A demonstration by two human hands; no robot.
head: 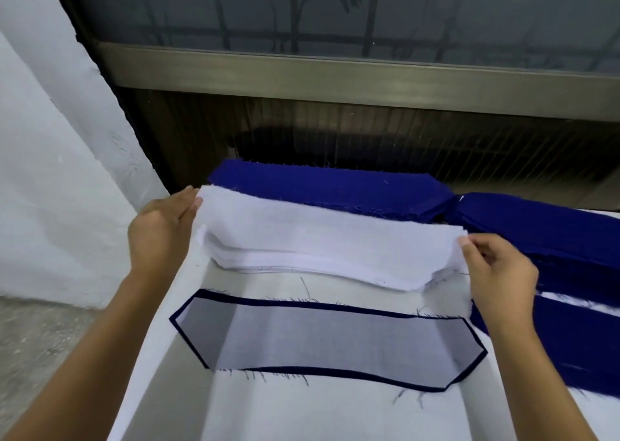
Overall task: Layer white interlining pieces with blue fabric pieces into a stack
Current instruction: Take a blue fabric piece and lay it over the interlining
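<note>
A pile of white interlining pieces [322, 252] lies across the middle of the white table [302, 413]. My left hand [161, 229] pinches the left end of the top white piece, lifted a little off the pile. My right hand [496, 269] pinches its right end. Nearer to me lies a blue fabric piece covered by a sheer white interlining piece [322, 340], with a dark blue border showing all round. A stack of blue fabric pieces [335, 185] sits behind the white pile.
More blue fabric [553, 239] spreads over the table's right side, down to the right edge. A dark slatted panel and a metal window frame [335, 71] rise right behind the table. A white wall [50, 172] and grey floor lie to the left.
</note>
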